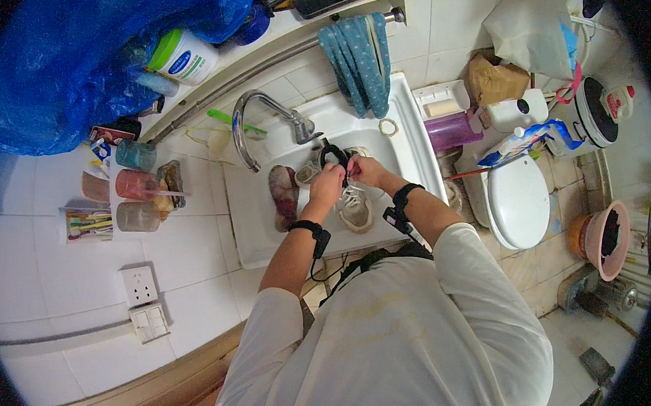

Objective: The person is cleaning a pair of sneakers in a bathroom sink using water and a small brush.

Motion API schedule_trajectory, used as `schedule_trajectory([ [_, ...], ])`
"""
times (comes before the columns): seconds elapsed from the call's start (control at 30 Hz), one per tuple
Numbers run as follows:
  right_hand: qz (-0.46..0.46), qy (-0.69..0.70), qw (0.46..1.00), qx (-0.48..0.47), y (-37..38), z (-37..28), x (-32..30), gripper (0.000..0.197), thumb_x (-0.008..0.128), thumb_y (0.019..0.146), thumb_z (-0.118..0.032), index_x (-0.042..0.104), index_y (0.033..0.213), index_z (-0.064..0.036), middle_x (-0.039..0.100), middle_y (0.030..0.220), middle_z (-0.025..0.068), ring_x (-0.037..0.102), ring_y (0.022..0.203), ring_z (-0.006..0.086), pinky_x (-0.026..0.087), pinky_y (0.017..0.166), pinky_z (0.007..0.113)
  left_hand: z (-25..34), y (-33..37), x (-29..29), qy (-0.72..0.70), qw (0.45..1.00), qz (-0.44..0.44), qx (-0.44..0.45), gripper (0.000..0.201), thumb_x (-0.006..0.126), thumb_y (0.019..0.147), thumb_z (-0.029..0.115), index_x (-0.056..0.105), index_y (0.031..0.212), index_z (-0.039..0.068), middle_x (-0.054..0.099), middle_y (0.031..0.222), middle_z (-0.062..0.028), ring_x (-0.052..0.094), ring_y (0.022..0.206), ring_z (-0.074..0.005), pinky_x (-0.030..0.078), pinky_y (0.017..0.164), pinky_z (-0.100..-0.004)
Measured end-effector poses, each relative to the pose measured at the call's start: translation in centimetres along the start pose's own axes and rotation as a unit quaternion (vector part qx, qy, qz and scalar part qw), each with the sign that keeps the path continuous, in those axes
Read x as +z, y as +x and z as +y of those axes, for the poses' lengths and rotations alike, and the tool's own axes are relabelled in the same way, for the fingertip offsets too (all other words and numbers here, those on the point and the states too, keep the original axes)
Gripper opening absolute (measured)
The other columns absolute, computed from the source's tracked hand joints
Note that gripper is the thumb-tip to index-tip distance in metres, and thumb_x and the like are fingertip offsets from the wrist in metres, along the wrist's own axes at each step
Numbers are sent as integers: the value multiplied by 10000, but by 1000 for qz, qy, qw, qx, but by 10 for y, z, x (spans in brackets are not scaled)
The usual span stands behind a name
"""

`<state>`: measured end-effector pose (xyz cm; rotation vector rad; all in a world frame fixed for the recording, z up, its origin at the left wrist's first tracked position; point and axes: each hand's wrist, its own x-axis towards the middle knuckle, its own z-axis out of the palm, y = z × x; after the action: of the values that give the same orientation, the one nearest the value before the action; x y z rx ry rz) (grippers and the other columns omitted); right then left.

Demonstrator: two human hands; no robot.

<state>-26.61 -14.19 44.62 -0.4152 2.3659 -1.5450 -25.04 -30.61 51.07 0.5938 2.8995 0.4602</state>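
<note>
Both hands meet above the white sink. Between them is a small black curved item, whose kind I cannot make out. The fingers of my left hand are closed at its near side. My right hand pinches at its right side, close against the left. Below the hands a white lace-up sneaker lies in the basin, partly covered by them. A greyish shoe-like thing shows just left of the black item. Farther left lies a maroon and grey soft-looking piece, perhaps a shoe or cloth.
A curved chrome faucet arches over the basin's left side, near a bright green brush handle. A blue towel hangs from the rail behind. Cups sit on the left wall; a white toilet stands at right.
</note>
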Motion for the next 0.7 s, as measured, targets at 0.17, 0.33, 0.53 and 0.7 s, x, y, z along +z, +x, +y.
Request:
schedule_trajectory([
  [0.17,11,21,1000,-19,-6,-4,-8,294,688,675,-65,514,911,-41,588,690,64,589,647,174,469,618,299,5,0,-4,1,1000,-6,17,124,540,805,131,592,916,146,533,931,-106,568,800,-326,467,687,-422],
  [0.33,1,-10,998,-55,-7,-7,-8,276,638,709,-69,489,941,-58,588,699,95,594,649,225,468,624,315,-4,-12,6,-43,998,48,19,164,548,778,112,580,938,90,530,911,-141,563,794,-342,463,692,-435],
  [0.53,-16,-48,998,-27,-12,-4,-5,369,620,737,-120,477,1074,-82,583,738,116,595,696,280,465,632,357,-22,-38,8,-58,996,67,-15,223,536,801,119,551,1018,73,516,948,-153,554,790,-351,460,693,-437],
  [0.7,-8,-106,989,-99,-20,-39,0,300,612,769,-201,488,1021,-95,556,858,138,573,770,308,463,689,397,-12,-36,9,-20,999,43,21,249,552,792,113,552,1039,87,502,970,-170,554,791,-351,472,692,-435],
])
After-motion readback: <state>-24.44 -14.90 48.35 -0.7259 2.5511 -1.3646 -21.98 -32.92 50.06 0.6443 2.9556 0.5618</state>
